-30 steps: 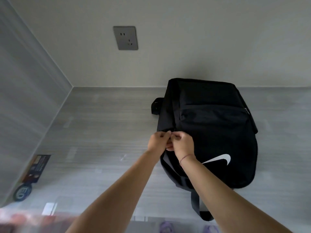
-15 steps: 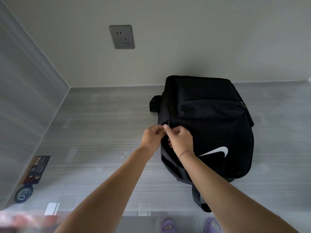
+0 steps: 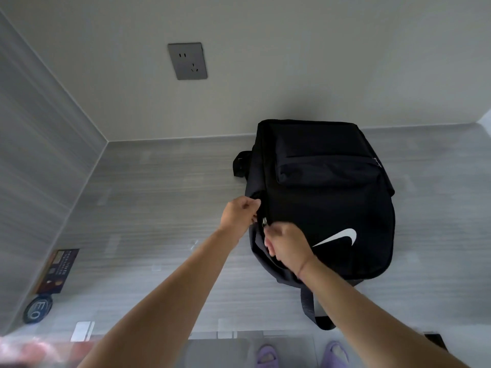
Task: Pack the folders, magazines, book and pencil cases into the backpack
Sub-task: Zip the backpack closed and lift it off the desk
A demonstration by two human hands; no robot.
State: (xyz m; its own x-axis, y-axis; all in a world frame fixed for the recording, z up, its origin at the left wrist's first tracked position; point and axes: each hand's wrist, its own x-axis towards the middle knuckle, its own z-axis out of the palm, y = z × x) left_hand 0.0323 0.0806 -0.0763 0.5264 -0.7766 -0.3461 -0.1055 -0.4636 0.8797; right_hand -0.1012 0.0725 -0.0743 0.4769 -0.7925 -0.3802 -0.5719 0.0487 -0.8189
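The backpack [image 3: 332,203] lies flat on the grey wood-grain counter [image 3: 159,208], front face up, its far end close to the back wall and its white logo [image 3: 340,236] toward you. A front pocket [image 3: 326,171] runs across the upper part of the face, with its flap down. One black strap [image 3: 308,306] trails off the near end toward the counter's front edge, and a short loop shows at the far left corner. Both of your hands are at the bag's left side seam. Your left hand [image 3: 239,215] is knuckles up with the fingers curled in, pinching a fold of the black fabric at the edge. Your right hand [image 3: 288,245] sits just nearer you and slightly over the bag's face, wrist bent, fingers curled together with the tips at the small metal zipper pull [image 3: 264,223] — the pull itself shows between the two hands. The hands are close but not touching. Both forearms reach in from the lower edge of the view, the left one long and nearly straight, the right angled in from the lower right. On the back wall above the counter is a grey socket plate [image 3: 187,61]. At the far left, against the side wall, stand a dark printed card [image 3: 57,270] and a round dark badge [image 3: 37,309]. Below the counter edge, purple slippers [image 3: 267,354] show.
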